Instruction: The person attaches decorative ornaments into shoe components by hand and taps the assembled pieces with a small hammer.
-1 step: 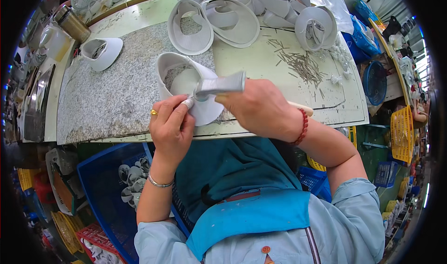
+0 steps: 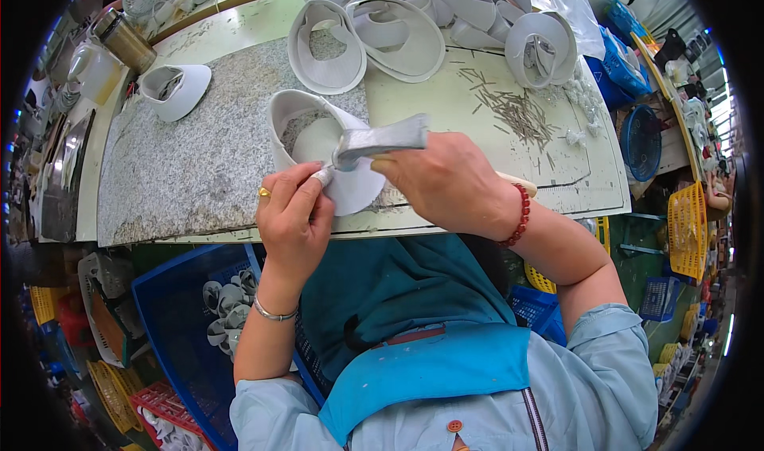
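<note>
The left hand (image 2: 293, 212) is closed in a pinch on the near rim of a white visor-shaped piece (image 2: 322, 145). The right hand (image 2: 446, 182), closed in a fist, grips a metal hammer head (image 2: 380, 141) resting over the piece. The piece lies on a speckled granite slab (image 2: 183, 165) at the desk (image 2: 477, 125) front edge. At 12 o'clock, similar white pieces (image 2: 398, 29) are piled; at 2 o'clock, thin nails (image 2: 517, 113) lie scattered.

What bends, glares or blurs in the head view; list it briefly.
Head view: fisheye bends the table edge and blacks out the corners; daylight glares at the top right; the hammer head catches a bright sheen; both hands, left hand and right hand, and the white shoe upper are sharp; the rim clutter is squeezed and soft.
</note>
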`<state>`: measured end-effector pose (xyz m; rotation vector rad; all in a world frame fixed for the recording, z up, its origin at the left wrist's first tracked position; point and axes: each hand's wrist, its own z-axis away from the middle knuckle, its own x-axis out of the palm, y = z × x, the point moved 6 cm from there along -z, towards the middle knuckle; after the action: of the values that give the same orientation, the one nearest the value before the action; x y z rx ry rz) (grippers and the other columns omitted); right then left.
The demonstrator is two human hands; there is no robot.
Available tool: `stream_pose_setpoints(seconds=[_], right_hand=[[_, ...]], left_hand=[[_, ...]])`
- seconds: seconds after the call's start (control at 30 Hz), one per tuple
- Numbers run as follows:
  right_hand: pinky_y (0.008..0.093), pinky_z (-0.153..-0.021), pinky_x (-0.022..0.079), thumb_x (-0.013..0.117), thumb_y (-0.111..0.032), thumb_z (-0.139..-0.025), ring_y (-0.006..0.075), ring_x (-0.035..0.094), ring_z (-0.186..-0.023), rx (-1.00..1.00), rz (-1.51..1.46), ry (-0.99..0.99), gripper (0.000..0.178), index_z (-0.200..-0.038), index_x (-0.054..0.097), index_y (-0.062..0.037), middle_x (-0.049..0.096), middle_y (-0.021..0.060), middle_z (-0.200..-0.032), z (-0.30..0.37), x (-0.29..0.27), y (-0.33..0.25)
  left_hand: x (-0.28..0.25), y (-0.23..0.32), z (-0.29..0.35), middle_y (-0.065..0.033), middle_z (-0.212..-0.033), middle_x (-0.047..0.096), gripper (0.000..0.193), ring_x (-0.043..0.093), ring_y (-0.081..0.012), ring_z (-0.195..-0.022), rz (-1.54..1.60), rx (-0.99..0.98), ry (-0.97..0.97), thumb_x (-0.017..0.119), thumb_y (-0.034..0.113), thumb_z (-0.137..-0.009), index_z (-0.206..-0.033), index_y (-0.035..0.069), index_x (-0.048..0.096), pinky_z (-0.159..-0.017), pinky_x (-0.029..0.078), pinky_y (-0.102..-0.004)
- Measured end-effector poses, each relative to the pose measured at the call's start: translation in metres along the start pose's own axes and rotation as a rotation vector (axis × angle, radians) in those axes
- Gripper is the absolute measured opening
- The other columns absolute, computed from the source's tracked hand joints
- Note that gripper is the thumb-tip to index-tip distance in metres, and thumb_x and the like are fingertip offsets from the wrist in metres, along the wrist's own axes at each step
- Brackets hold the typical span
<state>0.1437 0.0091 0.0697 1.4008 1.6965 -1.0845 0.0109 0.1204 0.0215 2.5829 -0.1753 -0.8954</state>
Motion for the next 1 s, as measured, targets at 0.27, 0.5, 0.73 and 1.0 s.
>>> stream_pose_setpoints(seconds=[0.27,0.5,0.73,1.0], right_hand=[[0.0387,-0.056,0.052,0.064,-0.010,-0.084,0.0284,0.064,-0.064,-0.022,0.018,-0.085,0.031,-0.111,0.058,0.0038,0.060,0.0133,-0.082,-0.003,0.015,-0.002],[0.0368,-0.055,0.052,0.062,-0.014,-0.086,0.0277,0.063,-0.063,-0.025,-0.044,0.116,0.032,-0.114,0.058,0.0001,0.060,0.0099,-0.082,-0.006,-0.002,-0.012],[0.0372,-0.052,0.051,0.060,-0.012,-0.085,0.0254,0.063,-0.062,-0.012,-0.114,0.173,0.029,-0.112,0.057,-0.0018,0.059,0.0097,-0.078,-0.012,-0.012,-0.008],[0.0388,-0.056,0.052,0.064,-0.014,-0.089,0.0293,0.065,-0.069,0.049,-0.128,0.102,0.025,-0.111,0.064,-0.0030,0.065,0.0124,-0.086,0.002,-0.010,0.002]], left_hand=[[0.002,-0.010,0.008,-0.0158,-0.099,0.068,0.037,0.062,-0.0280,-0.079,0.045,-0.094,0.074,0.066,-0.008,-0.073,-0.108,-0.004,0.059,-0.070,0.052,-0.0364],[0.005,-0.018,0.012,-0.0141,-0.100,0.069,0.056,0.064,-0.0177,-0.074,0.117,-0.114,0.102,0.066,-0.005,-0.080,-0.130,-0.002,0.042,-0.063,0.053,-0.0285],[-0.003,-0.024,0.010,-0.0109,-0.105,0.068,0.053,0.063,-0.0114,-0.083,0.397,-0.407,0.077,0.059,-0.008,-0.085,-0.136,-0.004,0.043,-0.077,0.052,-0.0262],[-0.016,-0.046,0.002,-0.0083,-0.095,0.071,0.026,0.063,-0.0095,-0.075,0.844,-0.717,0.154,0.054,0.009,-0.098,-0.122,0.000,0.061,-0.067,0.051,-0.0222]])
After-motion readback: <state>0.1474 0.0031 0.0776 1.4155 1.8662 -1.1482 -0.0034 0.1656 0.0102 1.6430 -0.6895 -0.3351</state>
